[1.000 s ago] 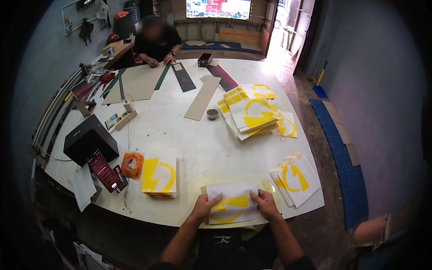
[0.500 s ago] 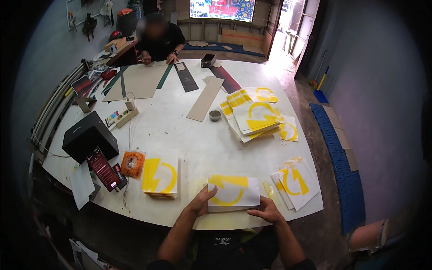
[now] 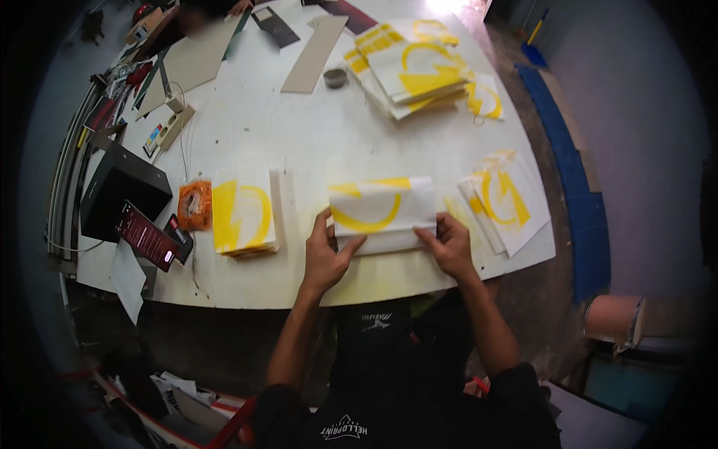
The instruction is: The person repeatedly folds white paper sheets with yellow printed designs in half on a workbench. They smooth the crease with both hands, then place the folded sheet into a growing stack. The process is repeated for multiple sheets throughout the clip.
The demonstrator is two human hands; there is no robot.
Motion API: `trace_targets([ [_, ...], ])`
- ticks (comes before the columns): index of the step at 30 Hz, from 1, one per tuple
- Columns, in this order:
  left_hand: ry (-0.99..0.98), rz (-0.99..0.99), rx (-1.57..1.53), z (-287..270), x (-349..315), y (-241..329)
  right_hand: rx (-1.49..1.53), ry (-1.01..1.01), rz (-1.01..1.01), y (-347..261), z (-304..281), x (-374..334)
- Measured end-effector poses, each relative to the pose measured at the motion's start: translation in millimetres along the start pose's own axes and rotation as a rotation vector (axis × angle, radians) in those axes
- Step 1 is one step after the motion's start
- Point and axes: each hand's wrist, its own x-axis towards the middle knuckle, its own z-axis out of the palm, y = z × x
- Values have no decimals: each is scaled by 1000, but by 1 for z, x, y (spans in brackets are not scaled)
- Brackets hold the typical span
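Left hand and right hand pinch yellow-printed paper, near side of the white table; imo keep both pinches level.

And the white table was loaded! Left sat a black box, power strip and orange packet, a yellow-printed stack just beside that; a bigger printed pile rose far right, fanned sheets lay near right.

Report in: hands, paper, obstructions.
Left hand and right hand gripping printed paper, one each side. Yellow print up. Left stack and right stack apart from it.
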Motion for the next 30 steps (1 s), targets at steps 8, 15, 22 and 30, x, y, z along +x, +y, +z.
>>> trace_targets([
  [8, 176, 67, 259, 7, 5, 7, -244, 131, -5, -2, 13, 19],
  [15, 380, 628, 716, 24, -13, 7, -300, 119, 64, 0, 8, 23],
  [22, 19, 645, 983, 42, -34, -2, -425, 184, -27, -6, 11, 14],
  [30, 48, 625, 980, 47, -39, -5, -922, 116, -637, -8, 22, -43],
])
